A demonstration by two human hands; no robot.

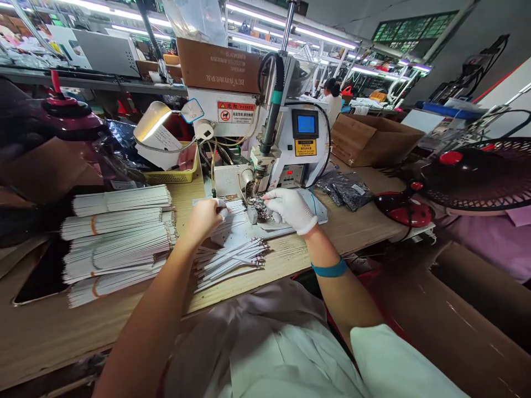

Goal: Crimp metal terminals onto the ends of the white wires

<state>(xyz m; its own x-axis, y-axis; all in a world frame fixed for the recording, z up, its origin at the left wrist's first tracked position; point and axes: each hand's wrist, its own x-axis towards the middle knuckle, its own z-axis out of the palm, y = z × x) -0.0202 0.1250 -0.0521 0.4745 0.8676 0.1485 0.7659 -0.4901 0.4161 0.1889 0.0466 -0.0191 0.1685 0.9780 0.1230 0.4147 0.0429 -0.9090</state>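
Head view: bare left hand [204,216], fingers curled closed round thin white flat strip [233,212], just in front of white bench machine [290,149]. Gloved right hand [291,209] pinches small dark speckled piece [261,209] under machine head. More loose strips [230,260] lie nearer person than machine; banded bundles [120,243] left of machine. Strip likely light, bendy, slippery; best pinched near end, close to machine.

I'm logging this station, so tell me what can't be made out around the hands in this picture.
Head view: the dark patterned piece under the machine head is too small to identify; the gloved right hand covers part of it.
Head view: the left hand shows only its back, so its grip is hidden.
Head view: the warning label print is too small.
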